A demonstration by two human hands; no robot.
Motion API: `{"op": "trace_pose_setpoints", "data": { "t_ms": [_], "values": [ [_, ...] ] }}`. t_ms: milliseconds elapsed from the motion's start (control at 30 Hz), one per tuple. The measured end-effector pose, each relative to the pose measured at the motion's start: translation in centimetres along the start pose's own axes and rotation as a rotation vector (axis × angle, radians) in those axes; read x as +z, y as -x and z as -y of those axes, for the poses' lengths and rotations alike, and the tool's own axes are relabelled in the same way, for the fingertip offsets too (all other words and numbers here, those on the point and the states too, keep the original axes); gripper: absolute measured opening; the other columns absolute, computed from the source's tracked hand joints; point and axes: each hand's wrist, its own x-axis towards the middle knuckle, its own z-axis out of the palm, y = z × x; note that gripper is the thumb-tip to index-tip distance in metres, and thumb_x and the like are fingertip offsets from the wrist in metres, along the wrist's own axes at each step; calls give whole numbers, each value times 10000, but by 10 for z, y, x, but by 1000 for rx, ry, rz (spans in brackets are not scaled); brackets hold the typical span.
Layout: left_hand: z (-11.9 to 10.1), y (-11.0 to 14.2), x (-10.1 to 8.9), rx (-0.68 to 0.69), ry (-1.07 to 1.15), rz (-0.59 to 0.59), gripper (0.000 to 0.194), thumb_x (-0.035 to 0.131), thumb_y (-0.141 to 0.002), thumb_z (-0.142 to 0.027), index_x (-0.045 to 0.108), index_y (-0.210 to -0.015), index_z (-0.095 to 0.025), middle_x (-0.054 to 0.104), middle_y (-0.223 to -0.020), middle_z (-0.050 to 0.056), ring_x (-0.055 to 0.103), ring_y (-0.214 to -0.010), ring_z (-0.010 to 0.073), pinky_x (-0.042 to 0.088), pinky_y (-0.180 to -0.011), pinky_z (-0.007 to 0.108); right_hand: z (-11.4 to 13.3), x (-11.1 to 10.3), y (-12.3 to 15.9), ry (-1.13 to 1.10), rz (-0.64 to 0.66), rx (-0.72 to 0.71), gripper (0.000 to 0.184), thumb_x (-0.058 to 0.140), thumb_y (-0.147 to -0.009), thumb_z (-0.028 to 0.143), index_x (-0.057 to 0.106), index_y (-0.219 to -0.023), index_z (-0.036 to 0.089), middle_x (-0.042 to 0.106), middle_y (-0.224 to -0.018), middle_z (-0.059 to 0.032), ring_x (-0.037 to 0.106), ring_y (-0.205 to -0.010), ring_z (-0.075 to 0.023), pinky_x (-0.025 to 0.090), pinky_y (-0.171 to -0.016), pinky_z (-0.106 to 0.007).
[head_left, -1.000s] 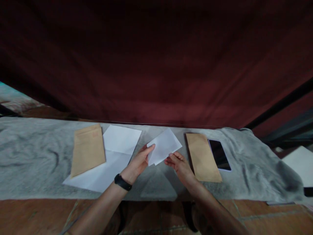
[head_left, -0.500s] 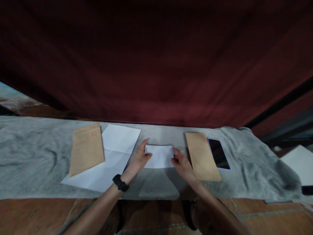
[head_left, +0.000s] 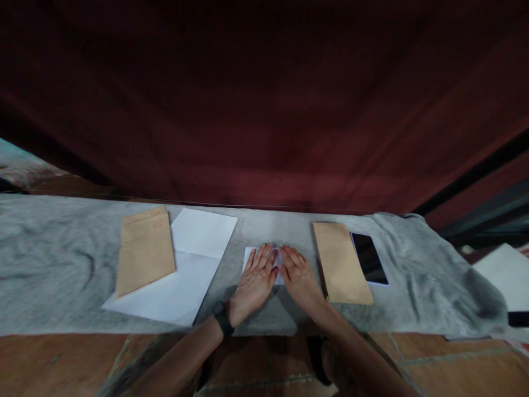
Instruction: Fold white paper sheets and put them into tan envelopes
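A folded sheet of white paper (head_left: 248, 255) lies on the grey cloth, mostly covered by my hands. My left hand (head_left: 257, 278) is pressed flat on its left half, fingers stretched out and pointing away from me. Flat on the right half rests my right hand (head_left: 298, 274), its fingers also extended. The two hands nearly meet at the thumbs and fingertips over the paper's middle. Neither hand grips anything. The paper's right edge is hidden under my right hand.
To the left, a brown envelope (head_left: 145, 251) overlaps larger creased white sheets (head_left: 202, 234). On the right, brown envelopes (head_left: 342, 264) lie beside a dark-screened phone (head_left: 369, 259). The grey cloth (head_left: 413, 275) covers a long surface before a dark red curtain (head_left: 264, 110). A white object (head_left: 506, 275) stands far right.
My hands have moved from holding the folded paper's left and right edges to lying flat on top, close together. The envelopes, sheets and phone have stayed in place.
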Motion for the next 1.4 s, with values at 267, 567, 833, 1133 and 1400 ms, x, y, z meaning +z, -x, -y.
{"op": "trace_pose_setpoints", "data": {
  "t_ms": [267, 567, 833, 1133, 1400],
  "values": [
    [0, 4, 9, -39, -60, 5, 586, 291, -1005, -224, 325, -1567, -66, 331, -1634, 175, 259, -1542, 248, 213, -1262, 481, -2, 27, 11, 82, -16, -59, 589, 296, -1079, 405, 378, -1555, 68, 367, -1615, -178, 315, -1519, -278, 272, -1236, -498],
    [17, 13, 2, -217, -23, -83, 616, 342, -1031, -398, 379, -1546, -62, 363, -1611, 200, 293, -1528, 292, 226, -1257, 495, -10, 24, 19, 133, -97, -4, 612, 348, -1069, 425, 305, -1596, 116, 403, -1598, -183, 376, -1482, -304, 285, -1215, -523],
    [24, 20, -2, -291, -54, -132, 645, 342, -1024, -432, 380, -1546, -56, 350, -1617, 202, 298, -1524, 308, 223, -1255, 495, -12, 21, 22, 157, -68, 42, 620, 364, -1065, 436, 339, -1579, 91, 378, -1612, -178, 375, -1481, -319, 272, -1218, -514],
    [24, 21, -4, -293, -71, -141, 649, 389, -1003, -406, 377, -1545, -49, 375, -1598, 218, 328, -1509, 335, 232, -1244, 529, -14, 12, 24, 150, -60, 64, 605, 367, -1061, 385, 305, -1598, 113, 372, -1618, -150, 382, -1479, -332, 292, -1214, -539],
    [12, 11, -11, -129, 74, -82, 579, 340, -1039, -384, 398, -1547, -110, 389, -1611, 156, 294, -1529, 271, 225, -1260, 486, -3, 16, 38, 71, -71, -173, 636, 431, -1049, 392, 281, -1602, 115, 378, -1614, -149, 373, -1493, -270, 319, -1231, -487]
  ]
}}
